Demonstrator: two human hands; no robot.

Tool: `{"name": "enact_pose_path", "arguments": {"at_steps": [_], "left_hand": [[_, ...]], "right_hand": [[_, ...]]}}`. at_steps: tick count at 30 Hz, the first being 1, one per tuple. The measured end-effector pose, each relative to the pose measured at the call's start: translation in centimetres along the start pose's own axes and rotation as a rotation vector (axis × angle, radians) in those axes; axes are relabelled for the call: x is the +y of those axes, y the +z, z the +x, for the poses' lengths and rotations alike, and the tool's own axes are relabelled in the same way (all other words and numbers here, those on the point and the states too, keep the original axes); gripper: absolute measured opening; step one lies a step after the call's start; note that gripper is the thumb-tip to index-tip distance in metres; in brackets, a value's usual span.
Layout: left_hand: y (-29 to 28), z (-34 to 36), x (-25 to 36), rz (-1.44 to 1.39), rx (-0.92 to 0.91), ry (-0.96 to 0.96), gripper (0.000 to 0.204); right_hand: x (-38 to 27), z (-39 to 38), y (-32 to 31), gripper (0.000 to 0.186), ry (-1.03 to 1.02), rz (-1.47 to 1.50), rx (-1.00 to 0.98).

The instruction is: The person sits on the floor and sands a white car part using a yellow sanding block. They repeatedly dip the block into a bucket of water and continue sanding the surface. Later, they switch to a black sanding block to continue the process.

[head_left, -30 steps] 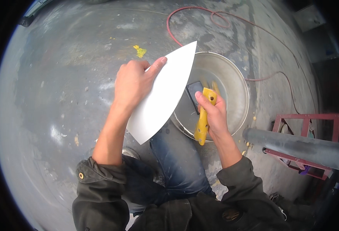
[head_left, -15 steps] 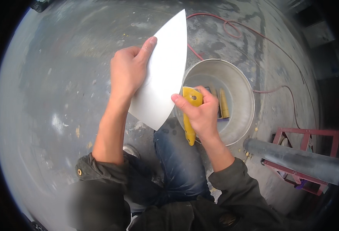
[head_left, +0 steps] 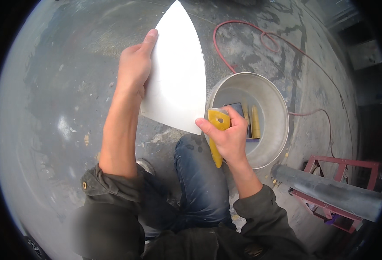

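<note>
"White, from the head view: a big sheet (head_left: 175, 69) with a point at the top and a wide bottom. Where is it?"

"Up in front of the person, over the grey floor (head_left: 69, 86). Its tip goes right to the top of the view."

"Who has it?"

"The left hand (head_left: 135, 65). It is clamped on the left edge, with the thumb up along that side. The other fingers are hidden, so I cannot tell how they lie."

"And the right hand (head_left: 230, 136)?"

"It is closed around a yellow tool (head_left: 218, 121) with a hole near its top. The tool is tilted a bit, and its thin end points down. The two hands are apart. The right thumb sits at the low right corner of the sheet, but I cannot tell if it presses on it."

"What is that round thing?"

"A big tub (head_left: 274, 149), just past the right hand. In it I see a dark block (head_left: 234, 108), a long yellow piece (head_left: 255, 123) and a bit of something purple (head_left: 252, 140)."

"What else?"

"A red hose (head_left: 217, 48) curls on the floor behind the tub. To the right, a grey tube (head_left: 329, 190) lies across a red stand (head_left: 347, 163). Low down are blue jeans (head_left: 199, 177) and dark rolled sleeves (head_left: 113, 193)."
</note>
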State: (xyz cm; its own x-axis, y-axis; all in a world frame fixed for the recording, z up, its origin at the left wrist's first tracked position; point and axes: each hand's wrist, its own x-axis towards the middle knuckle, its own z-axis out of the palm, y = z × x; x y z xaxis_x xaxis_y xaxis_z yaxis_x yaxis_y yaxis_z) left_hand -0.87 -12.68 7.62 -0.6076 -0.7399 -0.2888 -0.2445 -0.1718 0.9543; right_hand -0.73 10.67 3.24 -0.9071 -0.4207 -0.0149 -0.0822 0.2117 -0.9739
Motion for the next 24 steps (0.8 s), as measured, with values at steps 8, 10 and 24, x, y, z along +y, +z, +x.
{"name": "enact_pose_path", "arguments": {"at_steps": [8, 10, 24], "left_hand": [[-0.5, 0.6, 0.0, -0.208, 0.059, 0.003, 0.062], [-0.8, 1.1, -0.2, -0.26, 0.068, 0.001, 0.06], [-2.5, 0.2, 0.3, -0.361, -0.064, 0.067, 0.025]], "right_hand": [[0.6, 0.0, -0.6, 0.031, 0.024, 0.026, 0.011], [0.8, 0.1, -1.0, 0.03, 0.063, 0.056, 0.018], [11.2, 2.7, -9.9, 0.05, 0.236, -0.286, -0.373]]}}
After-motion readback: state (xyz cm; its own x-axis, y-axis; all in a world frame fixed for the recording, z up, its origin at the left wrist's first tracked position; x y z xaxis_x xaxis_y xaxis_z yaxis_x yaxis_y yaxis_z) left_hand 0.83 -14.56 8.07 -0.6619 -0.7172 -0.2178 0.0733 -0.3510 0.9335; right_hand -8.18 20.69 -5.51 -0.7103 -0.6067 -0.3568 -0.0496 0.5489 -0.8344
